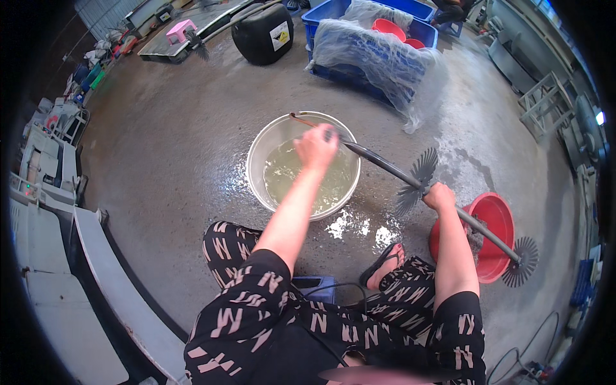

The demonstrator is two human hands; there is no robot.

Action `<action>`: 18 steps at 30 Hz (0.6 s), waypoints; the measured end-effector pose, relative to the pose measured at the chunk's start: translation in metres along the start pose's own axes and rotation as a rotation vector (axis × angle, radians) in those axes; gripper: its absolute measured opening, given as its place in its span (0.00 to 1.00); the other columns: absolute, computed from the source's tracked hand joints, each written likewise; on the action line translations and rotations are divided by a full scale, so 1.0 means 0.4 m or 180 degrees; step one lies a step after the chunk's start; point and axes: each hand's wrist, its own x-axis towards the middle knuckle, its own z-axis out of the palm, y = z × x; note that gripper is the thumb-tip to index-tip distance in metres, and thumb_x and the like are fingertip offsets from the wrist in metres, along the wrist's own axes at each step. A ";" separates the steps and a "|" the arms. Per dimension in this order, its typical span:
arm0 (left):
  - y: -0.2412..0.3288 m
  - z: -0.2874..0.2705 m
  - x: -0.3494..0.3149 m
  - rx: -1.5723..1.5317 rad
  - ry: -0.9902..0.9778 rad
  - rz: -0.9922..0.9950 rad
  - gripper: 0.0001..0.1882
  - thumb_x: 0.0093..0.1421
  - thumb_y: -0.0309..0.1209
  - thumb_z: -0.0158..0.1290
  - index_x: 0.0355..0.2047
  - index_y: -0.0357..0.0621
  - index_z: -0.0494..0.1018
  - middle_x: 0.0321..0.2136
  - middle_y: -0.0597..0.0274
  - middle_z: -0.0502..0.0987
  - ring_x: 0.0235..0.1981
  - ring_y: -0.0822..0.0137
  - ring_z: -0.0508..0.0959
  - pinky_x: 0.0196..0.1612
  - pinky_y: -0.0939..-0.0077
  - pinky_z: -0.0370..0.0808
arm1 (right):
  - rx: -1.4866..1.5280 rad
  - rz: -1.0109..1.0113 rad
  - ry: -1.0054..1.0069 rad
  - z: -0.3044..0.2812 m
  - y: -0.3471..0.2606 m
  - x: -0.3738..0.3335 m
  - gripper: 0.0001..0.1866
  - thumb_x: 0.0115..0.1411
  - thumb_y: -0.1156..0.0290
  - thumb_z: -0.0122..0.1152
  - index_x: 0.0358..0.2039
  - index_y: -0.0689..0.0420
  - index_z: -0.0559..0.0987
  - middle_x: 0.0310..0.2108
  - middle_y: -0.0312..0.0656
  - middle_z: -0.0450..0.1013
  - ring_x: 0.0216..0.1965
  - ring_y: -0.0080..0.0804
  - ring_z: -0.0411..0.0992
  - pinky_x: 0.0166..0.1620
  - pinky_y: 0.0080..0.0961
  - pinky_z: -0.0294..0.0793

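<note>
A dark grey pole slants across in front of me, from above the pale bucket down to the right. Along it sit fan-like discs of thin dark blades, one disc beside my right hand and another disc at the lower end. My right hand is wrapped round the pole. Over the bucket, which holds cloudy water, my left hand is curled at the pole's upper end, somewhat blurred. A thin brown strip sticks out past its fingers; what they grip is unclear.
At my right stands a red bucket with greyish stuff inside, partly behind the pole. Farther off are blue crates draped with clear plastic, a black drum and a pink stool. Grey machinery lines the left.
</note>
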 end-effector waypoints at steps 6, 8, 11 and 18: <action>0.056 0.017 -0.047 -0.0195 -0.0181 -0.0081 0.08 0.51 0.42 0.57 0.32 0.59 0.78 0.29 0.63 0.80 0.35 0.59 0.79 0.40 0.62 0.67 | -0.0025 -0.0191 0.0135 0.013 0.002 0.008 0.18 0.46 0.68 0.57 0.37 0.63 0.80 0.41 0.54 0.75 0.46 0.46 0.74 0.49 0.36 0.73; 0.101 0.057 -0.130 -0.0100 -0.0246 0.0882 0.08 0.50 0.42 0.57 0.30 0.60 0.78 0.28 0.63 0.80 0.35 0.59 0.79 0.39 0.63 0.68 | -0.0019 -0.0234 0.0097 0.018 0.006 0.015 0.17 0.47 0.68 0.57 0.37 0.63 0.80 0.41 0.54 0.75 0.46 0.47 0.74 0.49 0.37 0.73; 0.051 0.030 -0.074 -0.0088 0.0050 0.0334 0.10 0.50 0.43 0.57 0.32 0.58 0.78 0.28 0.62 0.80 0.33 0.58 0.79 0.35 0.65 0.70 | 0.0052 -0.0233 0.0140 0.015 0.011 0.004 0.17 0.46 0.69 0.56 0.35 0.65 0.80 0.40 0.56 0.75 0.45 0.49 0.74 0.48 0.38 0.73; -0.010 0.010 -0.001 -0.0314 0.0259 -0.0226 0.11 0.51 0.42 0.56 0.32 0.54 0.79 0.30 0.58 0.80 0.33 0.56 0.80 0.36 0.64 0.73 | 0.0161 -0.0203 0.0206 0.006 -0.003 -0.002 0.15 0.46 0.70 0.56 0.34 0.64 0.80 0.39 0.56 0.75 0.44 0.49 0.73 0.48 0.39 0.73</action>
